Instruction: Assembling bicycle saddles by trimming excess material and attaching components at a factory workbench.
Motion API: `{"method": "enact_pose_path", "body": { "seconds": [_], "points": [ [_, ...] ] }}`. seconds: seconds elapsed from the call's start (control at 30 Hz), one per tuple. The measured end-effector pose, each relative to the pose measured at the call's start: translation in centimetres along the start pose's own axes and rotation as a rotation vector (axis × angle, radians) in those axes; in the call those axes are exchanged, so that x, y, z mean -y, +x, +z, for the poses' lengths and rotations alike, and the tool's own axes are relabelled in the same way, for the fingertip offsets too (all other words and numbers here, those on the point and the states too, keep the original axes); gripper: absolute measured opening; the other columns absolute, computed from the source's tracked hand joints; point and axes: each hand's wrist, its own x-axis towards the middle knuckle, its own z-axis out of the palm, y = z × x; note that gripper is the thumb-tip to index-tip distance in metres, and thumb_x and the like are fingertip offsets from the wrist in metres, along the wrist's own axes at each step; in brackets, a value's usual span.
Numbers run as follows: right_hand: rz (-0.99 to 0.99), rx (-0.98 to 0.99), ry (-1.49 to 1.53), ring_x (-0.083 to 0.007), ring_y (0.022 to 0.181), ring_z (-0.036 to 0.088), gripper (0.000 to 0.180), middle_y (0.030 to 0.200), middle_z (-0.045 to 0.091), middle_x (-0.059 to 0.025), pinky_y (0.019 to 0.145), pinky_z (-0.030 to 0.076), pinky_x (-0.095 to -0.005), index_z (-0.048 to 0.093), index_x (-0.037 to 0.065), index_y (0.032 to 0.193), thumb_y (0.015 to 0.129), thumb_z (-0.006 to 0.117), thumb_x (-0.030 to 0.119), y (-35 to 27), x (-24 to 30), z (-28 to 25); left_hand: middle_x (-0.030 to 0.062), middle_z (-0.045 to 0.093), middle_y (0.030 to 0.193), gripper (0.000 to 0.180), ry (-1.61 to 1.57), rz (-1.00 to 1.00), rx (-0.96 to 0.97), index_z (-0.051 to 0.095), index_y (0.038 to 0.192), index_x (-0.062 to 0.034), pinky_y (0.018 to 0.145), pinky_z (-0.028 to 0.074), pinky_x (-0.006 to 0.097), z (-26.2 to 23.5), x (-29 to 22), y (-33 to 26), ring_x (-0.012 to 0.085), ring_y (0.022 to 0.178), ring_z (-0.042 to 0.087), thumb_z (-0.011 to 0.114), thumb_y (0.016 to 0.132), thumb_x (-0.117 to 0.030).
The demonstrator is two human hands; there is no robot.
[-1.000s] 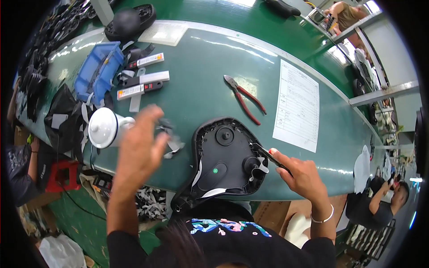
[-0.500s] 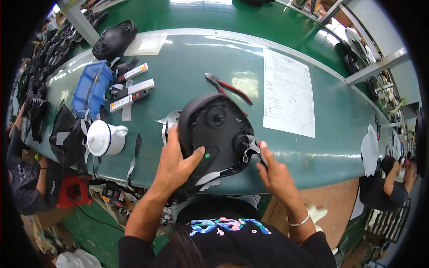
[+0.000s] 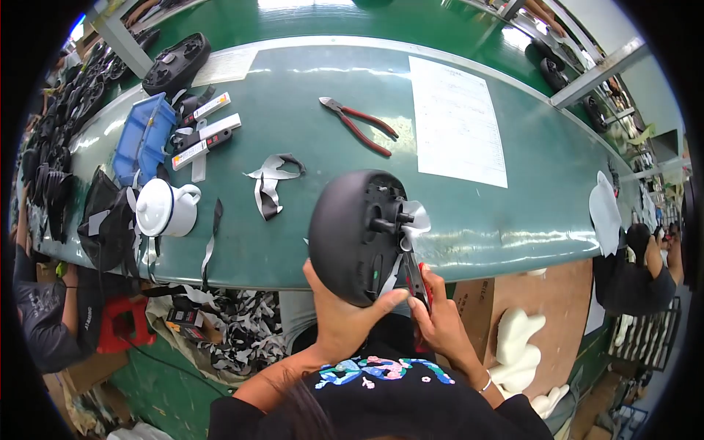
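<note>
My left hand (image 3: 339,321) grips a black rounded padded part (image 3: 345,235) from below, its thumb along the lower edge. The part is tilted, so its smooth curved side shows on the left and its underside with pegs faces right. A pale scrap strip (image 3: 416,220) hangs loose by the pegs. In my right hand (image 3: 444,323) is a red-handled cutting tool, apparently nippers (image 3: 418,282), closed around the handles. Its dark jaws touch or nearly touch the pale strip at the part's edge; the exact contact is hard to see.
Another pair of red-handled nippers (image 3: 359,125) and a paper sheet (image 3: 458,121) lie on the green table (image 3: 293,242). Cut scraps (image 3: 271,183), a white lidded mug (image 3: 165,209), a blue bin (image 3: 144,139) and box-cutter knives (image 3: 209,136) are at left. People sit at both sides.
The black part has turned from underside-up to on its side and come lower. My right hand has moved down with the tool, whose jaws now show at the part's edge. Table scraps are uncovered.
</note>
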Motion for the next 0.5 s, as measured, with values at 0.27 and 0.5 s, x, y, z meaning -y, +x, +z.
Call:
{"method": "enact_pose_path", "body": {
  "seconds": [0.27,0.5],
  "points": [
    [-0.036,-0.37,0.33,-0.0086,0.067,0.055,0.06,0.091,0.06,-0.0116,0.06,0.048,-0.023,0.027,0.003,0.137,0.087,0.059,0.009,2.3,-1.9,-1.6,0.0147,0.047,0.124,0.07,0.014,-0.034,-0.018,0.029,0.132,0.0024,0.098,0.039,0.033,-2.4,0.9,0.2,0.0211,0.112,0.05,0.072,0.08,-0.012],
    [-0.311,-0.406,-0.14,-0.0309,0.076,0.06,0.045,0.093,0.061,-0.0181,0.07,0.048,-0.0387,0.048,0.004,0.122,0.08,0.065,0.01,16.1,-1.2,-1.9,0.0161,0.047,0.124,0.06,-0.24,-0.139,-0.078,0.029,0.132,0.0021,0.099,0.04,0.035,-4.7,1.0,3.6,0.0231,0.113,0.051,0.058,0.08,0.002]
  ]
}}
